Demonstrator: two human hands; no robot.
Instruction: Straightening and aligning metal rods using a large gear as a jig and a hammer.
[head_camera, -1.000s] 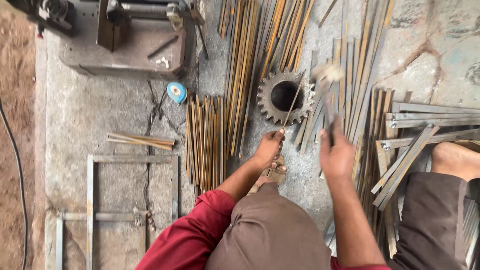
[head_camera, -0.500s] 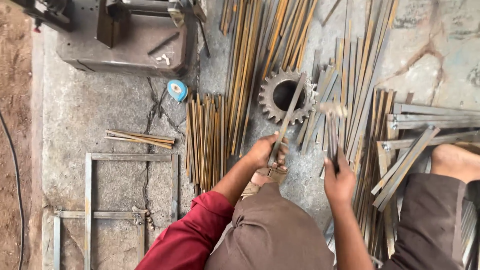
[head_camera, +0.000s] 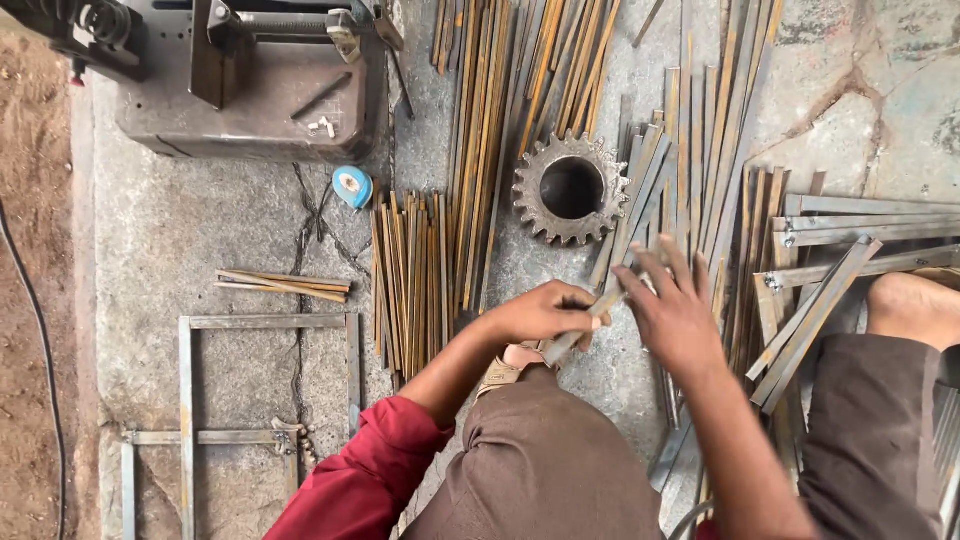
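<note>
My left hand (head_camera: 540, 312) is closed around a flat metal strip (head_camera: 604, 303), holding it tilted just above my knee. The strip's upper end points toward a toothed steel gear (head_camera: 533, 215) lying flat on the concrete. My right hand (head_camera: 672, 312) hovers at the strip's upper end with fingers spread, over a spread of long grey strips (head_camera: 700, 170). I see nothing gripped in it. Rusty short strips (head_camera: 410, 280) lie bundled to the left of my left hand.
A dark metal machine (head_camera: 250, 90) stands at the top left, a blue tape measure (head_camera: 352, 187) below it. A welded strip frame (head_camera: 188, 400) lies at the lower left, and a few loose strips (head_camera: 285, 285) above it. Angle irons (head_camera: 850, 230) and my bare foot (head_camera: 915, 305) are on the right.
My right hand, raised with a blurred tool a second ago, has come down and now has spread fingers near the strip. My left hand has kept its hold on the strip.
</note>
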